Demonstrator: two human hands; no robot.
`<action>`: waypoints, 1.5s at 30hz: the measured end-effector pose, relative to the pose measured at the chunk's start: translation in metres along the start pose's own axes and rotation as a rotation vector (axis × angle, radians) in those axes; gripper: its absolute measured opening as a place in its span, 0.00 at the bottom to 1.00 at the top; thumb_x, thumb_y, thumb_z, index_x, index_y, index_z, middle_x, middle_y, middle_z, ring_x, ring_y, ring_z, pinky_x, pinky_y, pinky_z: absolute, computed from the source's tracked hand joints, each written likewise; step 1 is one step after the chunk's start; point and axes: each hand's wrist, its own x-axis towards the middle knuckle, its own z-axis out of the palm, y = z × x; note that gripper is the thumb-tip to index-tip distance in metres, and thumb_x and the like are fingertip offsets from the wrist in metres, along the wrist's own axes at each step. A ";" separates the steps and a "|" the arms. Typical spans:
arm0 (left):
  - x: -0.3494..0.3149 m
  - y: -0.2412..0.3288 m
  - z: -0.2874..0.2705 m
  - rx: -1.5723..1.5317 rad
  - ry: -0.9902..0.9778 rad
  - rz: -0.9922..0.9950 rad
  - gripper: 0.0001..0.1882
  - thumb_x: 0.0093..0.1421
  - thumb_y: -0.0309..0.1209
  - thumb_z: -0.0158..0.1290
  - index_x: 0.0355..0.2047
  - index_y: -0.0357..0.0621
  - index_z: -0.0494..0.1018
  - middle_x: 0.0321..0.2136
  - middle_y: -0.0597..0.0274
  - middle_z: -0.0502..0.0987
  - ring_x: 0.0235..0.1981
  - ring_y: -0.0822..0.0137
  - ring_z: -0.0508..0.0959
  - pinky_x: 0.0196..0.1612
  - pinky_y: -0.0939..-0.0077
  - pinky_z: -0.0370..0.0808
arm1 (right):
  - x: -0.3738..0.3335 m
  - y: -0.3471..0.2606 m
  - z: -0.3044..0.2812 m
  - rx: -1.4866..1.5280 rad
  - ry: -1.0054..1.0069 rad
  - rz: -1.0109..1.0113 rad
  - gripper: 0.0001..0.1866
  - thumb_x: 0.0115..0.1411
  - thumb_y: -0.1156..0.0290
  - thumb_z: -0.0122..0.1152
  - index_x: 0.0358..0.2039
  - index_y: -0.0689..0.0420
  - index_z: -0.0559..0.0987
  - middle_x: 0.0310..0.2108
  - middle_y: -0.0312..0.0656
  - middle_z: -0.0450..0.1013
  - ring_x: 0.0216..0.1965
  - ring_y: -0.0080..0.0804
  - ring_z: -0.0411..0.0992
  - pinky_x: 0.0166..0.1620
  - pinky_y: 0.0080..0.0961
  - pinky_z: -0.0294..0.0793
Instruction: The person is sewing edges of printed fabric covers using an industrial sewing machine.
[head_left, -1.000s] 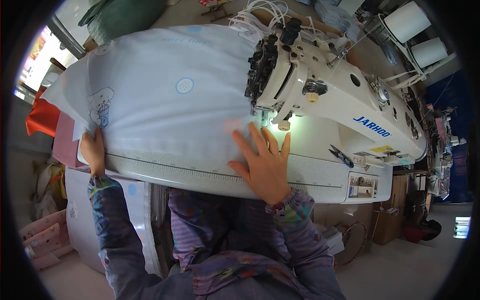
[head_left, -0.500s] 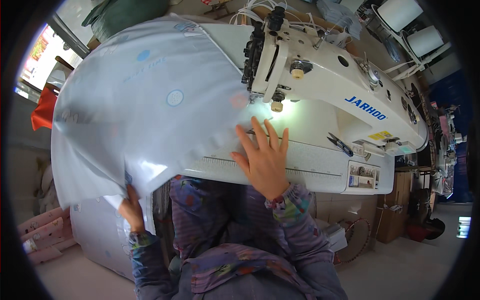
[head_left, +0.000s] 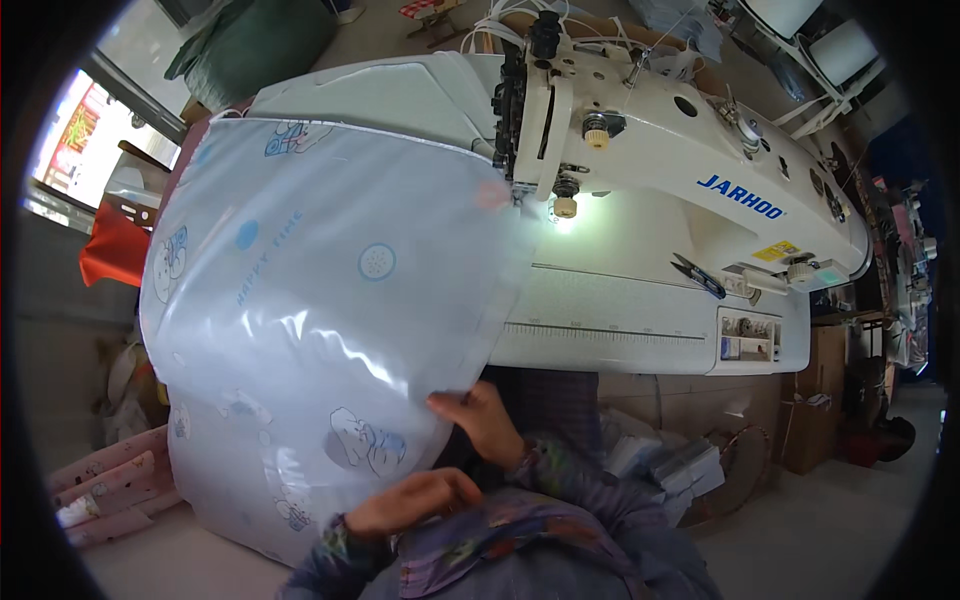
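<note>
A pale blue printed fabric sheet (head_left: 330, 270) with a glossy surface spreads over the left of the sewing table and hangs down toward my lap. Its far corner lies at the needle area of a white sewing machine (head_left: 680, 150), whose lamp is lit. My right hand (head_left: 488, 422) pinches the sheet's right edge just off the table's front, thumb on top. In front of my body, my left hand (head_left: 412, 502) is closed and slightly blurred, close to the sheet's lower edge. Whatever its curled fingers hold is hidden.
Black thread snips (head_left: 698, 275) lie on the table (head_left: 610, 345), right of the needle. A small parts tray (head_left: 748, 335) is set into its right end. Pink fabric rolls (head_left: 115, 490) rest at the lower left, a green sack (head_left: 255, 50) behind. Thread cones (head_left: 845, 52) stand at the back right.
The sheet has been turned and drawn toward me, uncovering the table's back. My right hand left the tabletop for the sheet's edge. My left hand moved right, toward my body.
</note>
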 end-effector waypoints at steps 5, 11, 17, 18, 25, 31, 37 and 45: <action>0.062 0.143 -0.084 1.349 0.736 0.841 0.19 0.58 0.31 0.60 0.50 0.45 0.75 0.49 0.53 0.75 0.52 0.48 0.75 0.59 0.52 0.70 | -0.018 0.018 0.026 -0.038 -0.032 0.128 0.15 0.64 0.71 0.66 0.49 0.64 0.80 0.45 0.37 0.80 0.46 0.23 0.74 0.51 0.25 0.74; 0.124 0.145 -0.124 1.570 0.728 0.728 0.32 0.56 0.46 0.64 0.60 0.54 0.71 0.63 0.59 0.64 0.69 0.55 0.59 0.69 0.33 0.52 | -0.051 -0.014 0.003 -0.117 -0.033 0.157 0.16 0.62 0.72 0.67 0.49 0.64 0.81 0.43 0.38 0.80 0.44 0.23 0.75 0.49 0.24 0.74; 0.131 0.138 -0.106 1.537 0.852 0.746 0.36 0.54 0.52 0.64 0.61 0.55 0.71 0.61 0.59 0.64 0.68 0.53 0.60 0.67 0.30 0.53 | -0.073 -0.027 -0.016 -0.086 0.025 0.206 0.13 0.62 0.73 0.68 0.46 0.64 0.83 0.40 0.38 0.81 0.41 0.21 0.76 0.46 0.23 0.76; 0.133 0.140 -0.105 1.534 0.854 0.750 0.36 0.54 0.51 0.64 0.61 0.55 0.71 0.60 0.58 0.65 0.67 0.53 0.61 0.67 0.30 0.53 | -0.073 -0.026 -0.018 -0.093 0.031 0.214 0.12 0.62 0.73 0.68 0.45 0.64 0.83 0.39 0.37 0.82 0.40 0.21 0.77 0.45 0.23 0.76; 0.139 0.146 -0.104 1.525 0.868 0.813 0.36 0.54 0.51 0.64 0.60 0.51 0.72 0.56 0.58 0.66 0.65 0.54 0.63 0.66 0.31 0.57 | -0.070 -0.017 -0.027 -0.083 0.059 0.199 0.11 0.62 0.74 0.67 0.44 0.63 0.84 0.38 0.37 0.82 0.39 0.20 0.77 0.44 0.22 0.77; 0.150 0.157 -0.106 1.485 0.894 0.784 0.32 0.55 0.44 0.65 0.59 0.50 0.73 0.56 0.58 0.68 0.62 0.54 0.67 0.68 0.42 0.59 | -0.049 -0.009 -0.041 -0.113 0.085 0.152 0.13 0.61 0.76 0.66 0.46 0.64 0.83 0.42 0.38 0.82 0.42 0.24 0.78 0.48 0.26 0.77; 0.094 0.064 -0.124 1.047 1.382 1.037 0.20 0.57 0.25 0.62 0.51 0.43 0.77 0.49 0.53 0.77 0.55 0.49 0.74 0.60 0.52 0.68 | -0.045 0.009 -0.051 -0.163 0.150 0.047 0.15 0.63 0.76 0.65 0.50 0.64 0.80 0.43 0.38 0.80 0.44 0.24 0.76 0.50 0.26 0.76; -0.009 -0.194 -0.159 -0.892 1.190 1.006 0.34 0.67 0.32 0.56 0.69 0.37 0.57 0.64 0.50 0.66 0.62 0.56 0.69 0.61 0.62 0.71 | -0.092 -0.018 -0.012 -0.197 0.085 -0.145 0.39 0.60 0.81 0.65 0.69 0.59 0.58 0.54 0.42 0.73 0.57 0.29 0.69 0.60 0.30 0.68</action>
